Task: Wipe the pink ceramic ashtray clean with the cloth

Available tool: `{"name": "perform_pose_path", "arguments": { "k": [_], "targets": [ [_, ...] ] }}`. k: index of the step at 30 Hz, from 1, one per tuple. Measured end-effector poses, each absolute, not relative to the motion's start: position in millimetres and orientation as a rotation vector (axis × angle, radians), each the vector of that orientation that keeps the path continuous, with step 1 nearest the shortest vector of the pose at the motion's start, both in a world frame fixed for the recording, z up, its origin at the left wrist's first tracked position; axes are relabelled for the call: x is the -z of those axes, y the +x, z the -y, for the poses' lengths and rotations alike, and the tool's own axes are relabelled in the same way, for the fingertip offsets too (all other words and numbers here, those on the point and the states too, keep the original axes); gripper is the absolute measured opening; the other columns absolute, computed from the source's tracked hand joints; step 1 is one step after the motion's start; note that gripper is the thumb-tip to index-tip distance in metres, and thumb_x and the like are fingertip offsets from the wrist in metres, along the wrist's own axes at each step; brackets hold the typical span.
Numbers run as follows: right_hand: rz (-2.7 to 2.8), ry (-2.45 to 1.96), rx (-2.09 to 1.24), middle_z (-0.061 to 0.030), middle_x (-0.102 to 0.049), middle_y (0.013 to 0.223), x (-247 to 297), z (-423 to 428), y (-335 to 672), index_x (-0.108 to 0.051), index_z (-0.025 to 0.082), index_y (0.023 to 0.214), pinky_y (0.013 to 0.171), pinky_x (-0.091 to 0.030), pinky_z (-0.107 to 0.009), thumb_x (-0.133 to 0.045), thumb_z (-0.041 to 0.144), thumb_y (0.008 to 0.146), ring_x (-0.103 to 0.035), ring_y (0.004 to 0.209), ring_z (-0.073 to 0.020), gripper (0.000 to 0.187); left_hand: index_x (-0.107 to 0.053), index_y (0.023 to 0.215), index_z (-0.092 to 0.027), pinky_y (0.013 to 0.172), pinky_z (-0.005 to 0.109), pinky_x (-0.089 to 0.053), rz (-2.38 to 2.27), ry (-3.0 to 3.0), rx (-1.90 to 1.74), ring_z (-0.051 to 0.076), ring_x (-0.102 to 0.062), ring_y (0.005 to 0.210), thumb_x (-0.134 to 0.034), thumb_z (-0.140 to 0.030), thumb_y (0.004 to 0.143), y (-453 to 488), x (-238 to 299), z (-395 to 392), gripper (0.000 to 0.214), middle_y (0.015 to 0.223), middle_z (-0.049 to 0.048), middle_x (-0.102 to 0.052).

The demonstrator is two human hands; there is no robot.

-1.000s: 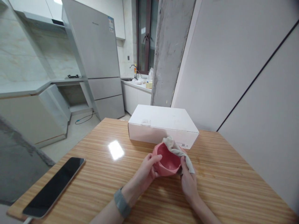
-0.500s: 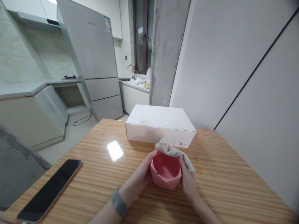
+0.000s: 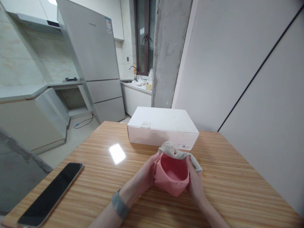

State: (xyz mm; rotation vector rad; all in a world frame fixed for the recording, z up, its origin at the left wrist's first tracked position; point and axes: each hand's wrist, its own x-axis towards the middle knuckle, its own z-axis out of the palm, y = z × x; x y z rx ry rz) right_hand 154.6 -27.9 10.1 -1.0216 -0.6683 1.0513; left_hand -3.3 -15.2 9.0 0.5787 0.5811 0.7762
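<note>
A pink faceted bowl-like pot (image 3: 171, 182) is held between my two hands above the wooden table, its opening tilted toward me and its inside bare. My left hand (image 3: 150, 172) grips its left side, fingers partly hidden behind it. On the other side, my right hand (image 3: 195, 179) clasps the pot with the thumb near the rim. A light grey cloth (image 3: 177, 153) drapes along the pot's far rim, bunched between the two hands. Its right end lies against my right hand; whether the left fingers also pinch it is hidden.
Just beyond my hands sits a closed white box (image 3: 161, 122) on the wooden table (image 3: 225, 177). A dark-screened phone (image 3: 51, 194) lies at the table's left edge. Behind stand a fridge (image 3: 92, 47), a sink counter (image 3: 136, 87) and a concrete pillar (image 3: 166, 53).
The pink pot has turned in my hands and shifted slightly to the right, so a different facet faces me. The cloth and my right hand moved a little right with it.
</note>
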Motion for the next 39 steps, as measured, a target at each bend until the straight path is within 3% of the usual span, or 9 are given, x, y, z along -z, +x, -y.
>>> {"name": "perform_pose_path", "arguments": {
  "k": [3,6,12,15,19,24,28,33,39],
  "targets": [
    [0.68,-0.987,-1.111,-0.005,-0.078,0.087,-9.5,29.5,152.1,-0.077,0.023,0.084,0.088,-0.054,-0.042,-0.078,0.055,0.065,-0.071,0.088,-0.0286,0.038,-0.064,0.119,-0.011,0.091,0.035,-0.048,-0.549,0.596,-0.777,0.025,-0.066,0.103,-0.053,-0.051,0.088,-2.5,-7.2,13.6,0.051,0.111,0.0121,-0.071],
    [0.733,-0.942,-1.147,-0.0055,-0.078,0.094,-4.7,30.2,150.0,-0.077,0.023,0.091,0.091,-0.053,-0.043,-0.077,0.052,0.068,-0.07,0.093,-0.029,0.037,-0.065,0.115,-0.008,0.1,0.037,-0.043,-0.578,0.579,-0.853,0.027,-0.063,0.109,-0.057,-0.046,0.087,0.4,-5.0,11.9,0.048,0.112,0.0137,-0.071],
    [0.822,-0.992,-1.028,-0.005,-0.071,0.116,3.2,27.2,150.5,-0.071,0.024,0.11,0.108,-0.037,-0.044,-0.069,0.051,0.079,-0.061,0.114,-0.027,0.042,-0.061,0.123,-0.015,0.088,0.035,-0.05,-0.586,0.576,-0.947,0.027,-0.065,0.104,-0.059,-0.045,0.085,1.2,-4.7,12.9,0.048,0.112,0.0112,-0.071],
    [0.858,-0.964,-0.966,-0.0048,-0.069,0.12,2.3,27.7,150.4,-0.068,0.024,0.115,0.108,-0.038,-0.042,-0.066,0.051,0.081,-0.059,0.117,-0.0266,0.044,-0.061,0.123,-0.015,0.077,0.031,-0.052,-0.558,0.609,-0.918,0.026,-0.066,0.101,-0.06,-0.04,0.086,-2.0,-5.4,14.9,0.045,0.113,0.0114,-0.071],
    [0.816,-0.987,-0.991,-0.0037,-0.075,0.103,0.3,30.9,152.0,-0.072,0.023,0.106,0.094,-0.049,-0.037,-0.067,0.053,0.08,-0.066,0.103,-0.0252,0.04,-0.061,0.124,-0.014,0.068,0.026,-0.052,-0.523,0.63,-0.804,0.023,-0.068,0.095,-0.051,-0.048,0.089,-5.0,-9.2,15.3,0.049,0.112,0.0109,-0.071],
    [0.775,-1.016,-1.068,-0.0016,-0.076,0.078,-5.4,33.6,153.3,-0.075,0.023,0.093,0.075,-0.055,-0.031,-0.073,0.054,0.072,-0.069,0.079,-0.0222,0.038,-0.065,0.117,-0.01,0.073,0.027,-0.051,-0.531,0.589,-0.78,0.023,-0.068,0.093,-0.05,-0.049,0.09,-4.9,-13.3,14.1,0.05,0.108,0.0117,-0.073],
    [0.755,-0.967,-1.104,-0.0033,-0.077,0.096,-7.4,32.3,151.8,-0.075,0.024,0.094,0.087,-0.053,-0.034,-0.072,0.055,0.073,-0.069,0.09,-0.0233,0.037,-0.068,0.112,-0.009,0.079,0.028,-0.051,-0.558,0.558,-0.86,0.023,-0.068,0.092,-0.056,-0.041,0.088,-2.8,-11.5,14.1,0.041,0.104,0.0111,-0.074],
    [0.867,-0.963,-0.986,-0.0045,-0.072,0.116,-0.7,27.7,151.7,-0.072,0.025,0.107,0.107,-0.039,-0.039,-0.067,0.052,0.08,-0.06,0.115,-0.0254,0.039,-0.063,0.12,-0.012,0.081,0.032,-0.052,-0.503,0.558,-0.935,0.025,-0.066,0.1,-0.056,-0.036,0.088,1.3,-6.7,15.3,0.04,0.109,0.0111,-0.072],
    [0.909,-0.982,-0.908,-0.0037,-0.068,0.124,1.8,27.4,152.2,-0.069,0.026,0.113,0.111,-0.034,-0.039,-0.063,0.052,0.083,-0.055,0.123,-0.0248,0.04,-0.067,0.112,-0.013,0.071,0.026,-0.053,-0.554,0.582,-0.951,0.02,-0.068,0.088,-0.06,-0.035,0.086,-1.9,-3.5,13.8,0.035,0.102,0.0098,-0.073]
  ]
}}
